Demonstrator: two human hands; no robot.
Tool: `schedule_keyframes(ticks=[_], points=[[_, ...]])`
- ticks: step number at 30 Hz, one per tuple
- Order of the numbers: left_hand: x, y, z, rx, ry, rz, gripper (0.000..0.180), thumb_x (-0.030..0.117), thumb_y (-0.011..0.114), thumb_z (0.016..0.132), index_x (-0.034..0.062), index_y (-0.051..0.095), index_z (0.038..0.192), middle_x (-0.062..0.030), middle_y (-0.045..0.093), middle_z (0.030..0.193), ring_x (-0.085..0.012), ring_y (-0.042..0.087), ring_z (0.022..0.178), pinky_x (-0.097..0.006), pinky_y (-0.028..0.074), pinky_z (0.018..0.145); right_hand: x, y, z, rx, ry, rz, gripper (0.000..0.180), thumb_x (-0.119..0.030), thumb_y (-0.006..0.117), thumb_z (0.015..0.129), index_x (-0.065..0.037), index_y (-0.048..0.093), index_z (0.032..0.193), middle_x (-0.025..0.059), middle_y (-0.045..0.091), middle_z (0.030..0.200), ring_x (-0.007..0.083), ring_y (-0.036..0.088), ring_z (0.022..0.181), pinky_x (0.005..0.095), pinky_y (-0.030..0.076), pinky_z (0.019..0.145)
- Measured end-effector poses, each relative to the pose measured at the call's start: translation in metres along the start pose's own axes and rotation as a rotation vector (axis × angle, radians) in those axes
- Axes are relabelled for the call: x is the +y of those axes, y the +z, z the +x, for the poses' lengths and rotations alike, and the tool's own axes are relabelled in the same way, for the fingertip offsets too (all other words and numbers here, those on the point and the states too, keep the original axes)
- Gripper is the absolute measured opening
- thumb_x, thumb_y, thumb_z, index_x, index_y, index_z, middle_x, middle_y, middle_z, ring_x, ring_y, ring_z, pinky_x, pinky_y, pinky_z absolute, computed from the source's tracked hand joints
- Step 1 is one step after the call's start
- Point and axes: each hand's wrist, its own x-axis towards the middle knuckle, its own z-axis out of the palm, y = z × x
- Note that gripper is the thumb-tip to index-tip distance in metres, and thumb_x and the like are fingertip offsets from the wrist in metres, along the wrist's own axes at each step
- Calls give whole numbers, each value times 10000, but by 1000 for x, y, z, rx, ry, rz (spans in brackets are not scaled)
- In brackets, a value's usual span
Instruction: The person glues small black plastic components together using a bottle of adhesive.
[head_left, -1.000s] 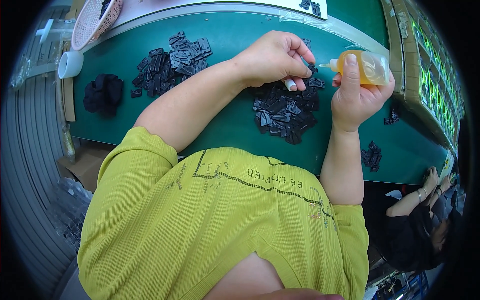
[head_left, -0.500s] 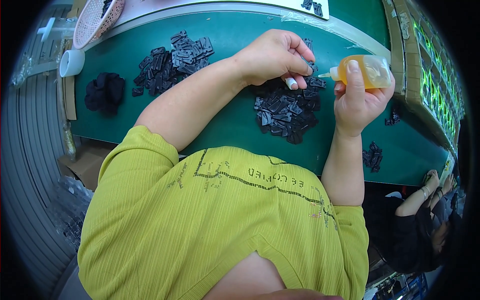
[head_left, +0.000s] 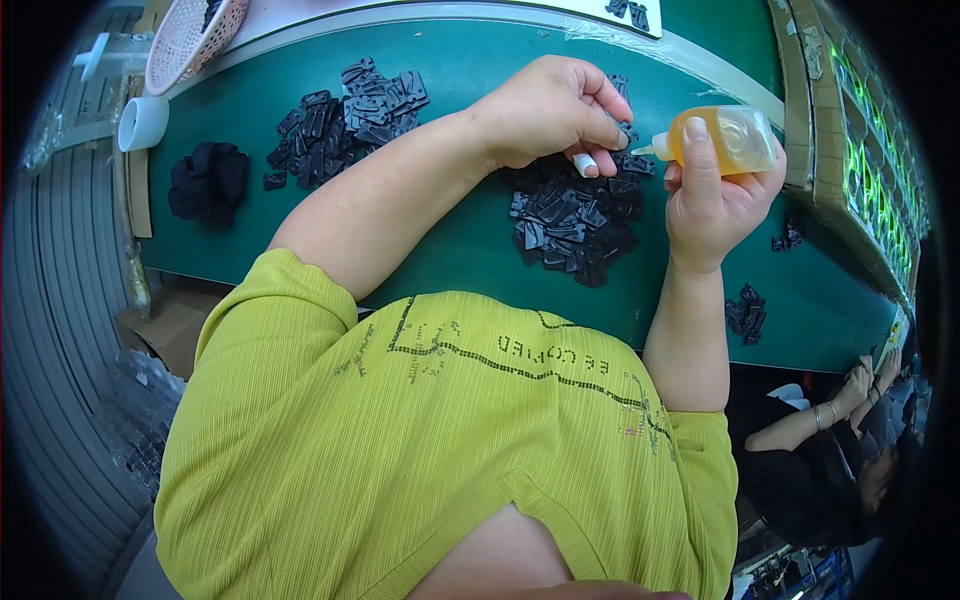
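Observation:
My right hand [head_left: 712,190] grips a small clear squeeze bottle of amber liquid [head_left: 722,138], its white nozzle pointing left. My left hand [head_left: 552,110] pinches a small black plastic part [head_left: 626,130] right at the nozzle tip; a white band wraps one finger. Directly below both hands lies a pile of black plastic parts [head_left: 575,220] on the green table [head_left: 460,250].
A second heap of black parts [head_left: 345,110] lies at the far left of the table, beside a black cloth bundle [head_left: 208,180]. A white roll [head_left: 142,122] and a pink basket [head_left: 190,35] sit beyond. Another seated person [head_left: 840,440] is at lower right. Few black parts [head_left: 746,310] lie near the table edge.
Both hands stay over the middle pile; the bottle nozzle has stayed close against the part pinched in my left hand, with only slight shifts.

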Motion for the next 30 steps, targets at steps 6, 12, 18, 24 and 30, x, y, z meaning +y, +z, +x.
schedule_keyframes(ticks=[6,12,18,24,30], points=[[2,-1,-1,8,6,-3,241,16,668,795,-32,574,1012,-105,649,825,-163,673,639,-233,535,568,4,-1,4,14,-70,-28,411,-93,699,840,-26,406,1121,85,587,880,81,535,542,179,423,443],[11,-5,12,79,86,-12,267,22,675,799,-55,594,1042,-113,659,803,-155,671,634,-234,527,543,-9,-16,23,314,66,240,95,-73,611,867,-50,519,871,67,588,730,63,445,422,165,369,368],[22,-101,104,218,416,162,180,171,657,737,-4,689,759,-186,667,724,-306,663,680,-405,513,711,-9,-5,21,236,104,295,289,-123,648,867,-80,417,1035,71,580,833,58,465,446,164,403,387],[42,-19,59,645,351,1259,355,381,709,766,34,678,834,-117,671,733,-233,668,692,-351,525,647,-11,-18,22,294,89,267,275,-127,651,866,-75,425,1014,74,584,822,55,473,452,168,411,392],[21,8,31,504,174,1317,396,429,747,698,64,670,833,-121,674,806,-289,651,791,-391,512,731,-11,-11,20,238,57,285,259,-116,654,864,-62,434,989,83,587,811,69,486,461,172,407,393]])
